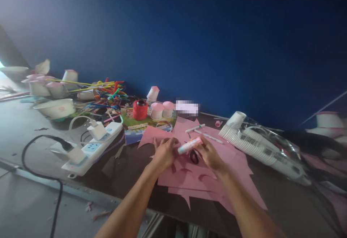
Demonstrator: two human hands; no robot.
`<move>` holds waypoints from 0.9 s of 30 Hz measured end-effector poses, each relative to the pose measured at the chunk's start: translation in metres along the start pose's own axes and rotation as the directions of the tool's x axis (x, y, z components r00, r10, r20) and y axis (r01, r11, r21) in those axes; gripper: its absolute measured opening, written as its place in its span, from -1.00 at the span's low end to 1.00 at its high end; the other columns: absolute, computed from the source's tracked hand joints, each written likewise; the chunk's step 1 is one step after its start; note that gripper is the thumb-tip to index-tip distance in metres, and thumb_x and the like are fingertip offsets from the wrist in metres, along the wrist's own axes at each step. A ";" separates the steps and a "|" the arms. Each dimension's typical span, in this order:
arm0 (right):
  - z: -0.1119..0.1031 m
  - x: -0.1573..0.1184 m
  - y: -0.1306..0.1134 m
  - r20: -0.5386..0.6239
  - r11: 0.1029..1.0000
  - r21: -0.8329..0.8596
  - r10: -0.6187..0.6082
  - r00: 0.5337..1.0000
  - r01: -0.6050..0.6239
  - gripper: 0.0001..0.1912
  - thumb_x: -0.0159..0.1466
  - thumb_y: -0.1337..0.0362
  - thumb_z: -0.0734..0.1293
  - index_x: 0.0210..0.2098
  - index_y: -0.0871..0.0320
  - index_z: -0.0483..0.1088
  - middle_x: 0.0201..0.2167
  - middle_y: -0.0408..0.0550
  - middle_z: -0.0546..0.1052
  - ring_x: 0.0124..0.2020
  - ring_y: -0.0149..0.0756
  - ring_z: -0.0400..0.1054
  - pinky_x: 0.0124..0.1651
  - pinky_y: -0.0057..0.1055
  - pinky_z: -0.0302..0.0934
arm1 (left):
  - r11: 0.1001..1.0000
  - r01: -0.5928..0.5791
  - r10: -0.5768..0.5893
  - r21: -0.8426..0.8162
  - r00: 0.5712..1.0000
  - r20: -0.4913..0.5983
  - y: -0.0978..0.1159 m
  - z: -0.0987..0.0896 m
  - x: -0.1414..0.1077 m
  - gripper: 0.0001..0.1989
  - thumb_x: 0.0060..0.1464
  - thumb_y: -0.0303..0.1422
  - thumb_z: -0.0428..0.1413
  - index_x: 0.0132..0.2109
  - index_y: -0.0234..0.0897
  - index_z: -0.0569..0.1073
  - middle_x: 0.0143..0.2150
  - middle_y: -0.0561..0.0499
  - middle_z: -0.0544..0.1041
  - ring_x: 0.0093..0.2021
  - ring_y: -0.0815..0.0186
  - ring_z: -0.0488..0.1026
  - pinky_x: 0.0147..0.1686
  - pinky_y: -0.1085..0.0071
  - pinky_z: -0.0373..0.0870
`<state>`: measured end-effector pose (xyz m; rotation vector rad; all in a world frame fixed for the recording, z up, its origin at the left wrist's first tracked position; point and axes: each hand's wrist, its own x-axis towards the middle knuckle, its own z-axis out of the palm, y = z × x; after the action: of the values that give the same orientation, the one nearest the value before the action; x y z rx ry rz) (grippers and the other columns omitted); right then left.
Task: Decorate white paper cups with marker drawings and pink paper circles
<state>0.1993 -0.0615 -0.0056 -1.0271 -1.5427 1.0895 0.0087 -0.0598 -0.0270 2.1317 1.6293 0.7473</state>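
Right hand [210, 154] grasping a tube [189, 145] over pink paper [233, 165].
The right hand's fingers are closed around the pink-and-white tube, which is held tilted, its teal end towards the left hand [165, 152]; the left hand's fingers are bent at the pink paper, and whether they grip anything I cannot tell. A dark loop [194, 157] shows between the hands. To the left lies a power strip [93, 150] with plugs in it; to the right, a stack of paper cups [251, 140] in clear plastic. Beyond the hands are two white sticks [208, 136], then a red spool [140, 111] beside pink-topped cups [157, 111], and a blue wall [189, 43] behind.
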 end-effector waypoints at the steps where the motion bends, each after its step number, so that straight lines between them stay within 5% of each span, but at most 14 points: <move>1: -0.002 0.003 0.003 -0.071 0.999 0.023 -0.033 0.997 0.035 -0.70 0.17 0.02 0.30 -0.29 0.13 0.38 -0.48 -0.14 0.45 -0.44 -0.30 0.33 -0.33 -0.39 0.22 | 1.000 -0.006 0.006 0.003 1.000 -0.002 0.000 0.000 0.000 -0.59 -0.09 -0.57 -0.04 -0.08 -0.12 0.38 -0.08 -0.04 0.51 0.09 0.13 0.28 0.15 -0.20 -0.46; 4: -0.006 0.007 0.009 -0.111 0.997 -0.038 -0.076 0.991 0.073 -0.71 0.16 0.02 0.31 -0.31 0.13 0.40 -0.44 -0.11 0.47 -0.39 -0.27 0.35 -0.29 -0.36 0.24 | 1.000 -0.005 0.006 0.011 1.000 -0.010 0.000 0.001 0.000 -0.59 -0.08 -0.58 -0.06 -0.09 -0.11 0.39 -0.09 -0.03 0.52 0.08 0.13 0.29 0.15 -0.21 -0.43; 11: 0.003 -0.004 0.000 0.125 0.997 -0.056 0.056 0.991 -0.050 -0.76 0.17 0.09 0.33 -0.28 0.11 0.40 -0.56 -0.18 0.42 -0.57 -0.38 0.24 -0.49 -0.45 0.14 | 1.000 -0.002 0.002 -0.029 0.999 -0.033 -0.003 0.005 0.001 -0.62 -0.10 -0.57 -0.03 -0.12 -0.13 0.40 -0.08 -0.01 0.52 0.08 0.14 0.30 0.16 -0.20 -0.46; 14: -0.004 0.003 -0.001 -0.038 0.978 0.207 -0.006 0.999 0.013 -0.75 0.17 0.05 0.31 -0.32 0.11 0.40 -0.44 -0.11 0.46 -0.45 -0.32 0.33 -0.38 -0.38 0.23 | 0.999 0.008 -0.009 -0.040 0.999 -0.033 -0.001 0.001 0.000 -0.62 -0.09 -0.57 -0.05 -0.14 -0.13 0.42 -0.11 -0.02 0.53 0.08 0.15 0.30 0.17 -0.17 -0.46; 17: -0.020 0.014 0.001 -0.316 0.882 0.427 -0.058 0.947 0.196 -0.73 0.12 0.04 0.34 -0.25 0.04 0.39 -0.33 -0.14 0.45 -0.36 -0.32 0.35 -0.22 -0.28 0.26 | 0.997 0.028 -0.031 -0.072 0.999 -0.034 0.003 -0.002 0.000 -0.65 -0.06 -0.57 -0.07 -0.19 -0.15 0.46 -0.13 -0.04 0.54 0.06 0.16 0.32 0.19 -0.13 -0.48; 21: -0.036 0.020 0.007 -0.490 0.886 0.399 -0.012 0.871 0.237 -0.71 0.12 0.11 0.36 -0.16 -0.03 0.37 -0.55 -0.30 0.30 -0.57 -0.48 0.21 -0.33 -0.36 0.24 | 0.993 0.069 -0.075 -0.100 0.995 -0.060 0.005 -0.003 0.003 -0.69 0.01 -0.55 -0.10 -0.20 -0.18 0.46 -0.15 -0.04 0.56 -0.04 0.18 0.39 0.18 -0.13 -0.41; 27: -0.030 0.022 0.020 -0.534 0.951 0.234 -0.049 0.844 0.204 -0.63 0.08 0.17 0.37 -0.12 0.08 0.32 -0.39 -0.18 0.46 -0.38 -0.32 0.42 -0.11 -0.21 0.23 | 0.995 0.102 -0.104 -0.021 0.980 -0.168 0.004 -0.005 0.006 -0.70 0.00 -0.53 -0.06 -0.15 -0.18 0.42 -0.10 -0.01 0.52 -0.06 0.22 0.40 0.09 0.10 0.00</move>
<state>0.2262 -0.0308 -0.0151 -0.9092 -0.9640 0.8147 0.0097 -0.0552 -0.0193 2.0049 1.7997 0.9240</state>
